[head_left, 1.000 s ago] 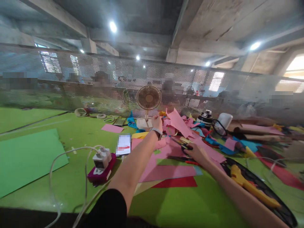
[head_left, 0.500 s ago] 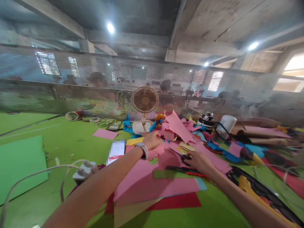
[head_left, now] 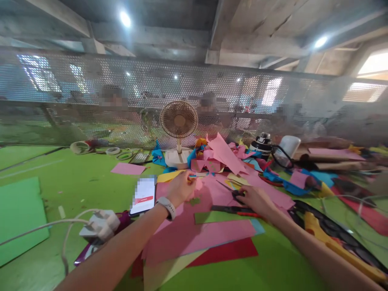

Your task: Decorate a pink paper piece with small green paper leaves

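My right hand is closed on the dark handles of a pair of scissors, whose blades point away to the left over the pink paper. My left hand, with a pale watch strap on its wrist, is closed in a pinch. A small blue and orange bit shows at its fingertips, too small to name. Small green scraps lie on the paper between the hands. Below the scissors, a dark tool with red handles rests across a green strip.
A small fan stands at the back, before a perforated screen. Crumpled paper is heaped beside it. A phone and a power adapter with cables lie on the left, a black tray on the right.
My left hand has drawn left, away from the paper heap, and the bit at its fingertips now shows. The scissors stay in my right hand. The camera view has shifted slightly.
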Available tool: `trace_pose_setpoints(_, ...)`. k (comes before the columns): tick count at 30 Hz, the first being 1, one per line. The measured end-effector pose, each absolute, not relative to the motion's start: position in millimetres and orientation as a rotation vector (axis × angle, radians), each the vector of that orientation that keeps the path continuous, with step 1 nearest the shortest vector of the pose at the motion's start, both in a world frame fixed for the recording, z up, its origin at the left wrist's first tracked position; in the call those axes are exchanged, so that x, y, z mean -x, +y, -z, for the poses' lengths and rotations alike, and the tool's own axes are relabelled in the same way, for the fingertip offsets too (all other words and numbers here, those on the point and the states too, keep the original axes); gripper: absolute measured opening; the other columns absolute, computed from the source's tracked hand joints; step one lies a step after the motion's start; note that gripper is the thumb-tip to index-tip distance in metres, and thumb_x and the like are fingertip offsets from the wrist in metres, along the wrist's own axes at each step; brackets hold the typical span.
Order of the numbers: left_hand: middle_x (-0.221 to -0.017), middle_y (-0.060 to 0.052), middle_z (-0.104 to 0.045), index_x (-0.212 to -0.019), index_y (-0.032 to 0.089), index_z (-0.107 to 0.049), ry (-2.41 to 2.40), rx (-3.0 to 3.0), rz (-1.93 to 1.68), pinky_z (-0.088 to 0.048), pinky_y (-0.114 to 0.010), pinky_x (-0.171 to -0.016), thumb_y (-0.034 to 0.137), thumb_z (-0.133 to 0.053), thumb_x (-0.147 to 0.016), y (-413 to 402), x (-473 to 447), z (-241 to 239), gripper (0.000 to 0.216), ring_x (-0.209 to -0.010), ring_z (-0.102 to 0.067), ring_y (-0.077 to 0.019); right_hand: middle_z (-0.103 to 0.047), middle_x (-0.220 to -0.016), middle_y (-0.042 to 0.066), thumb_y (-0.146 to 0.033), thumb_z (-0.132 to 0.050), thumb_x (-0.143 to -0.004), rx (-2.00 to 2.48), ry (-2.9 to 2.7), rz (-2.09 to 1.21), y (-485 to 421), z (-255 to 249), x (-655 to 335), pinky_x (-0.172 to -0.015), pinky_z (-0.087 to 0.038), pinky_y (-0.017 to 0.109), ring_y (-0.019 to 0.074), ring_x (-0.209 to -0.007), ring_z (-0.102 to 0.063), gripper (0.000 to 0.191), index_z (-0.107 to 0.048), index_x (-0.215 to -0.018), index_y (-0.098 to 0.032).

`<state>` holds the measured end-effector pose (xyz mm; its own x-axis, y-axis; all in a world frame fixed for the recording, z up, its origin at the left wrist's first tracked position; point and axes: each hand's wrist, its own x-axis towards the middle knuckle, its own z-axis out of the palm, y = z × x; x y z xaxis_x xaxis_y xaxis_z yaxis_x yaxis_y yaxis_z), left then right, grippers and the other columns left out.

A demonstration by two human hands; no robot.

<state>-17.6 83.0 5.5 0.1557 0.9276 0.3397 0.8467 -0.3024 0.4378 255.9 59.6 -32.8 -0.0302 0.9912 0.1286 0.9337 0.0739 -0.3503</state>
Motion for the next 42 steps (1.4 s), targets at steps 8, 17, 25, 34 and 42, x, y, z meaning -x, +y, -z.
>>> trace_pose_setpoints(8,-0.073,-0.004,-0.065,-0.075,0.02,-0.06,1.841,-2.351,-0.472,-0.033,-0.024,-0.053,0.034,-0.054,-0.071,87,29,-2,0.016,-0.071,-0.06,-0.0202,-0.059,-0.056,-0.001,-0.037,-0.053,-0.074,1.831,-2.081,-0.358,63,32,-266,-0.046,-0.025,0.022,0.0129,-0.051,-0.051,0.023,-0.067,-0.08,-0.02)
trace_pose_setpoints(17,-0.069,-0.002,-0.064,-0.077,0.021,-0.06,1.721,-2.418,-0.638,-0.029,-0.023,-0.051,0.035,-0.042,-0.083,86,34,-15,0.024,-0.063,-0.057,-0.0157,-0.065,-0.069,0.003,-0.041,-0.046,-0.079,1.835,-1.992,-0.183,54,24,-263,-0.05,-0.025,0.024,0.0167,-0.061,-0.055,0.029,-0.067,-0.081,-0.021)
trace_pose_setpoints(25,-0.071,-0.002,-0.064,-0.083,0.02,-0.062,1.57,-2.375,-0.779,-0.028,-0.022,-0.049,0.034,-0.042,-0.083,77,17,-14,0.024,-0.06,-0.055,-0.0139,-0.065,-0.065,0.001,-0.043,-0.044,-0.08,1.729,-2.011,-0.196,43,13,-254,-0.051,-0.029,0.024,0.0157,-0.059,-0.055,0.031,-0.067,-0.076,-0.023)
trace_pose_setpoints(34,-0.068,0.0,-0.062,-0.081,0.018,-0.066,1.261,-2.056,-0.792,-0.035,-0.021,-0.05,0.037,-0.047,-0.08,62,5,-17,0.027,-0.055,-0.049,-0.0112,-0.065,-0.068,0.003,-0.043,-0.047,-0.079,1.618,-1.999,-0.341,41,7,-258,-0.054,-0.033,0.025,0.0155,-0.061,-0.054,0.031,-0.067,-0.076,-0.02)
trace_pose_setpoints(42,-0.081,-0.004,-0.062,-0.084,0.02,-0.069,0.999,-1.959,-0.855,-0.042,-0.021,-0.056,0.037,-0.053,-0.079,40,-4,-21,0.023,-0.069,-0.053,-0.0134,-0.065,-0.097,0.004,-0.043,-0.058,-0.076,0.965,-1.461,-1.358,22,6,-225,-0.073,-0.042,0.028,0.0176,-0.087,-0.057,0.032,-0.064,-0.098,-0.02)
